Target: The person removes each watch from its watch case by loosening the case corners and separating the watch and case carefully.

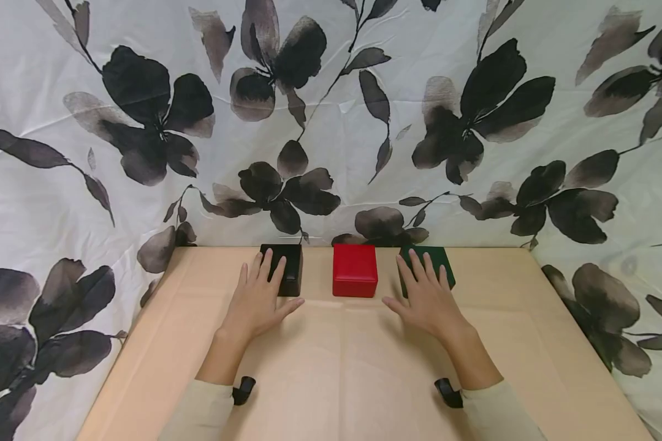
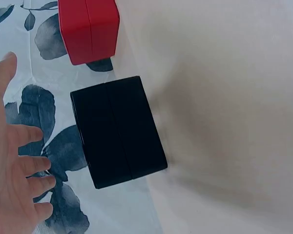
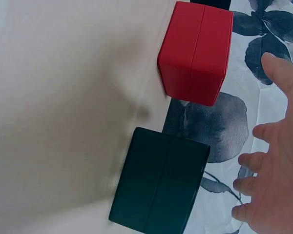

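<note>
Three small lidded boxes stand in a row along the far edge of the table. The black box (image 1: 293, 269) is on the left, the red box (image 1: 355, 269) in the middle and the dark green box (image 1: 439, 255) on the right. Over the black box is my left hand (image 1: 255, 311), fingers spread and straight; the left wrist view shows a gap between its fingers and the black box (image 2: 118, 131). My right hand (image 1: 427, 304) is likewise spread above the green box, apart from the green box (image 3: 158, 180) in the right wrist view. Neither hand holds anything.
The pale tabletop (image 1: 339, 367) stretches towards me between both forearms. Behind and beside it hangs a white cloth (image 1: 364, 153) printed with dark flowers. A black band (image 1: 244, 391) shows at my left wrist and another black band (image 1: 448, 393) at my right.
</note>
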A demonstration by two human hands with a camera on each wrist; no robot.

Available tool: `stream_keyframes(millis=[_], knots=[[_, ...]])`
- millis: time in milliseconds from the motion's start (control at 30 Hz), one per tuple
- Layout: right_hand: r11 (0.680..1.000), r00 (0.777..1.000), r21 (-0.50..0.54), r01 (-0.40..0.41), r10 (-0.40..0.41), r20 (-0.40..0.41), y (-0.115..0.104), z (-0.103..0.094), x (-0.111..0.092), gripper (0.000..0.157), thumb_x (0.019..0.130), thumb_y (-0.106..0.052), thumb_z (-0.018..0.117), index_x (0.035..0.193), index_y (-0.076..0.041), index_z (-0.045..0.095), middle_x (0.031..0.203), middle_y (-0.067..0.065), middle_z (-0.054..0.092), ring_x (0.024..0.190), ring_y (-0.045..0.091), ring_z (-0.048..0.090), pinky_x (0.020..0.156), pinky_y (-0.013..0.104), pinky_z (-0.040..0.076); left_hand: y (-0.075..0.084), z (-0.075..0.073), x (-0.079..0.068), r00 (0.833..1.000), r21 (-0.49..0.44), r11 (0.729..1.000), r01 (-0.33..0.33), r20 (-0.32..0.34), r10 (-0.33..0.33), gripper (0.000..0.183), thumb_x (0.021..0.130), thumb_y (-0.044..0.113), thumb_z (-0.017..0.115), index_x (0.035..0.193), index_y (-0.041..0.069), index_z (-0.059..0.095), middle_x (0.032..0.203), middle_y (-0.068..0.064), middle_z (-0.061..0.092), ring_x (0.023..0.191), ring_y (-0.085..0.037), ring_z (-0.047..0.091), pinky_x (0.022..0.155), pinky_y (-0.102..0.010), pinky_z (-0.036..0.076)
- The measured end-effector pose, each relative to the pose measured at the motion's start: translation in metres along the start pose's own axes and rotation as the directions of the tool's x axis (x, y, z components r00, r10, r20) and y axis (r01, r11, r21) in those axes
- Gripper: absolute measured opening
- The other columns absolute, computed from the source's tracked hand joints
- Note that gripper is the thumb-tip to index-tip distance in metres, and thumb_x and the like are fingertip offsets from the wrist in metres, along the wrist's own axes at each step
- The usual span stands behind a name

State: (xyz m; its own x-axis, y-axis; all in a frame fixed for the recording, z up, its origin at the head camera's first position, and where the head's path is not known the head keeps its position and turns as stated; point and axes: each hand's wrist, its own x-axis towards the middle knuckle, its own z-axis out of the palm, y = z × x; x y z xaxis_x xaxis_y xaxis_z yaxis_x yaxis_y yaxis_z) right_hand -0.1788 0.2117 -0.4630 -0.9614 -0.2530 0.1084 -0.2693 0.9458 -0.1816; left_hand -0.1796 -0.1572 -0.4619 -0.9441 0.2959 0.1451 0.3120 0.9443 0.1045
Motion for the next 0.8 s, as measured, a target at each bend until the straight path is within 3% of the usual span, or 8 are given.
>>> stream_keyframes(millis=[367,800], knots=[[0.998,0.999,0.028,0.050,-0.050,0.016,-0.006,-0.002,0.023,0.097,0.092,-0.065,0.060,0.165,-0.013,0.023,0.172,0.019,0.012,0.157,0.050,0.008,0.121,0.076,0.011,-0.013,-0.004,0.002,1.000,-0.011,1.000,0.007,0.006,-0.007,0.102,0.090,0.077,0.053,0.164,0.012,0.027,0.171,-0.022,0.016,0.157,-0.046,0.018,0.126,-0.065,0.017],[0.987,0.991,0.100,0.128,-0.130,0.014,-0.027,-0.002,0.054,0.102,0.085,-0.062,0.068,0.165,-0.019,0.023,0.173,0.013,0.016,0.159,0.042,0.012,0.124,0.071,0.013,-0.033,-0.008,0.005,0.999,-0.028,1.000,-0.002,0.035,0.003,0.105,0.090,0.074,0.058,0.164,0.008,0.023,0.171,-0.023,0.013,0.155,-0.049,0.020,0.125,-0.067,0.017]])
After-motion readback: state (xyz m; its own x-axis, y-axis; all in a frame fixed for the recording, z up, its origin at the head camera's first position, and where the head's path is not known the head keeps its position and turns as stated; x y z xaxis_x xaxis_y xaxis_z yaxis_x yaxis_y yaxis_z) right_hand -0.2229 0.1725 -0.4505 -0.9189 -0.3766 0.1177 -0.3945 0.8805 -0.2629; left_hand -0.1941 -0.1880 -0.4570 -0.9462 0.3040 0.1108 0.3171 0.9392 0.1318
